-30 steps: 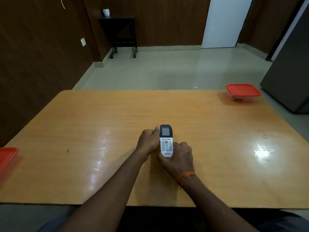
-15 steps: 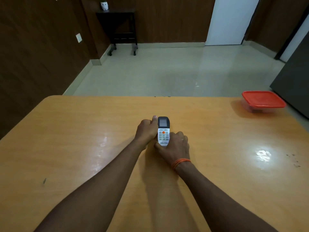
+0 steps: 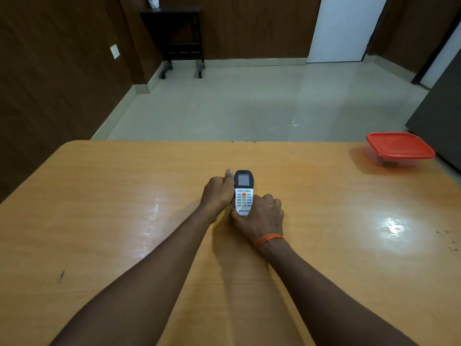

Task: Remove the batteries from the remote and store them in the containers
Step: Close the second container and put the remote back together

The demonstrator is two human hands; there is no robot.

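Note:
A white remote with a dark screen end lies face up on the wooden table, near its middle. My left hand grips its left side, thumb laid along the edge near the screen. My right hand wraps the lower right end, fingers curled round it. A clear container with a red lid sits at the table's far right corner. No batteries show; the remote's back is hidden.
The table's far edge drops to a tiled floor. A dark cabinet stands right beside the container. A black stand is against the far wall.
My head has moved forward and tilted; the red container at the left edge has left the view. Both hands keep the same hold on the remote, which lies in the same spot.

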